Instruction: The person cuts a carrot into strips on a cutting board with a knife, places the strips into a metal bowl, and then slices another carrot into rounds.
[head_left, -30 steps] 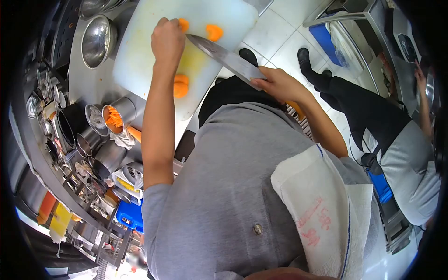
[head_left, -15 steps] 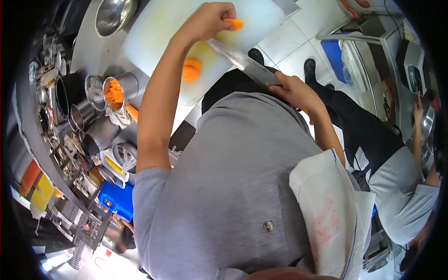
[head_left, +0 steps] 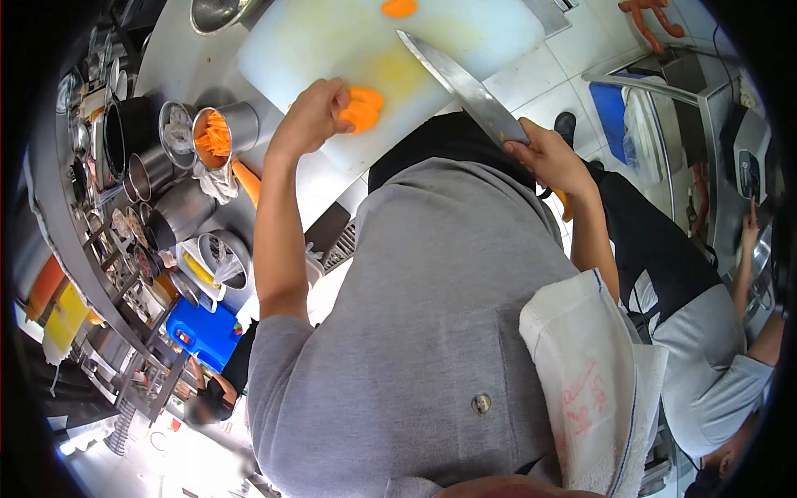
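Observation:
My left hand (head_left: pixel 311 118) is at the left edge of a small stack of orange carrot slices (head_left: pixel 364 108) on the white cutting board (head_left: pixel 290 50). Its thumb and fingertips are pinched against the slices. One separate carrot slice (head_left: pixel 399 7) lies flat near the top of the board. In my right hand (head_left: pixel 552 158) is a large kitchen knife (head_left: pixel 465 87), gripped by its handle. The blade points up and left, its tip over the board and apart from the carrot.
Left of the board stand a metal container of carrot strips (head_left: pixel 241 129), a whole carrot (head_left: pixel 246 183) and a steel bowl (head_left: pixel 217 15). Several pots (head_left: pixel 178 214) crowd the counter. Another person (head_left: pixel 693 332) is close on the right. A blue plastic container (head_left: pixel 203 332) is at lower left.
My left hand has left one carrot slice at the top of the board and moved down-left to the stack. The knife has swung slightly away to the right. The view has shifted.

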Available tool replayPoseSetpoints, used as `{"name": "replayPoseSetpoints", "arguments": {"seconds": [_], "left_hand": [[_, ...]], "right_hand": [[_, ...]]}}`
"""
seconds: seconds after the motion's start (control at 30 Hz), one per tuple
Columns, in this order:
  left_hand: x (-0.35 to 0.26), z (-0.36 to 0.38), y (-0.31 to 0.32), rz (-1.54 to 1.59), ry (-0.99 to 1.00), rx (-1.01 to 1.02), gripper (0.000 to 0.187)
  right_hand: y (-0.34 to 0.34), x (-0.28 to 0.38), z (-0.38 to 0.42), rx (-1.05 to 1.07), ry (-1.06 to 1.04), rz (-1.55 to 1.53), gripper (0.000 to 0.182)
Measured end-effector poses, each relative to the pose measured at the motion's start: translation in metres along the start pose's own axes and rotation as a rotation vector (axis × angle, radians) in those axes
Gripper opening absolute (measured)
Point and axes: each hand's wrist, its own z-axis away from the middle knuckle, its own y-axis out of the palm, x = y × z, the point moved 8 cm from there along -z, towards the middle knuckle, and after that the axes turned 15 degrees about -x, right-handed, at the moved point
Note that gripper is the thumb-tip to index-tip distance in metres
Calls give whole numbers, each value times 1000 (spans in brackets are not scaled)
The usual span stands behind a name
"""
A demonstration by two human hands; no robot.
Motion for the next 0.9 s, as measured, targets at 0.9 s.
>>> {"name": "replayPoseSetpoints", "arguments": {"seconds": [0.9], "left_hand": [[-145, -98, 45, 131, 441, -376, 8]], "right_hand": [[-2, -43, 12, -175, 216, -432, 43]]}}
